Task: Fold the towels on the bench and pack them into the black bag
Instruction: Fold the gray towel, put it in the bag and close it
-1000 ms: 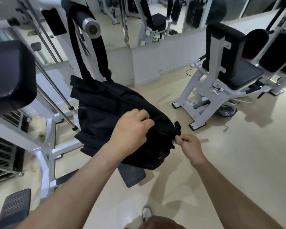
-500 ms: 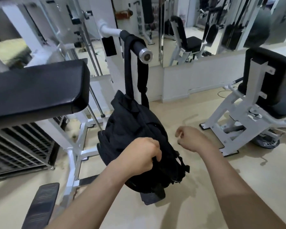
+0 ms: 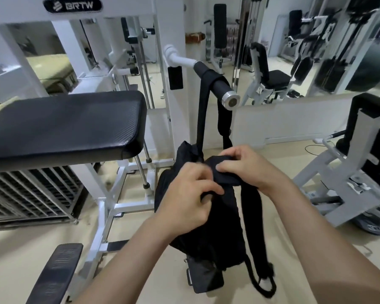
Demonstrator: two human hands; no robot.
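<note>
— What sort of place was it?
— A gym. A padded black bench (image 3: pixel 64 126) stood by a white machine frame (image 3: pixel 169 29) that bore a BRTW badge (image 3: pixel 72 5).
— Anything more?
— A foam-gripped handle bar (image 3: pixel 224 93) stuck out of it. A white seated machine (image 3: pixel 364 172) with black pads stood on the right, and a wall mirror (image 3: pixel 276 40) showed more such machines.

1. "BRTW" with a small stripe logo, white on a black oval plate (image 3: pixel 72 5), fixed to the white machine frame (image 3: pixel 123 7) at top left.
2. No other text readable.
</note>
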